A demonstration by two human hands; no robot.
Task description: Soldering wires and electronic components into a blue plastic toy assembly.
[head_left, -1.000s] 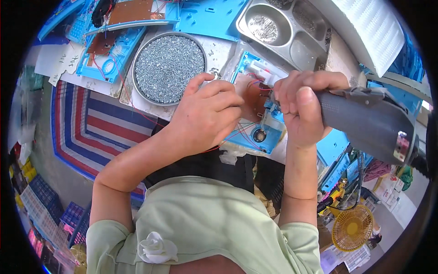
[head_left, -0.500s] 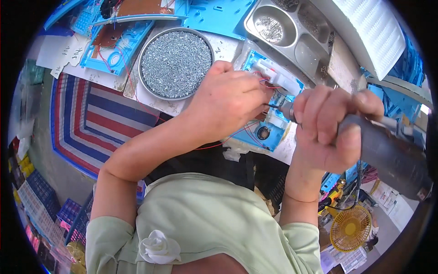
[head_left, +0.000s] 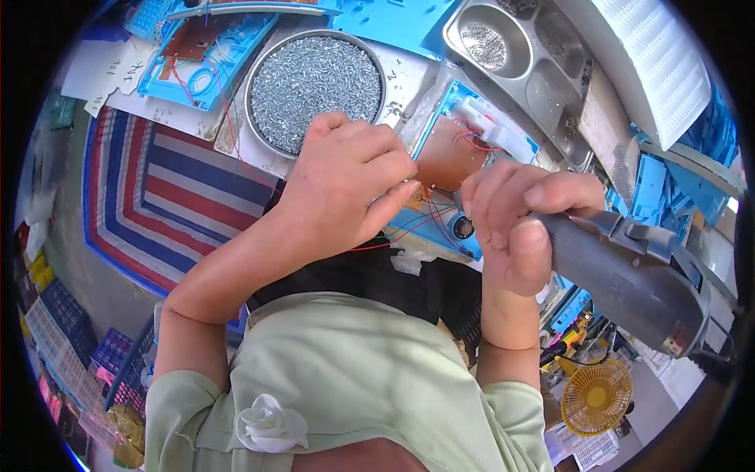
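My right hand (head_left: 515, 228) is wrapped round a dark grey electric screwdriver (head_left: 629, 275), whose front end reaches over a blue plastic housing (head_left: 421, 228). Its bit is mostly hidden by my fingers. Inside the housing lie a brown circuit board (head_left: 450, 153), a white plastic part (head_left: 503, 134), thin red wires and a round black speaker-like part (head_left: 462, 227). My left hand (head_left: 346, 185) hovers just left of the housing, beside a round tray (head_left: 250, 118) heaped with small silver screws. Its thumb and forefinger are pinched; what they hold, if anything, is too small to name.
A metal tray (head_left: 536, 67) with several compartments of small parts stands at the back right, beside a white ribbed container (head_left: 657, 71). More blue housings (head_left: 212, 82) with wires lie at the back left. A striped cloth (head_left: 197, 177) hangs left of the table; a yellow fan (head_left: 596, 397) stands lower right.
My left hand has drawn back leftward from the housing toward the screw tray, uncovering the brown board. My right hand has shifted left and slightly down with the screwdriver.
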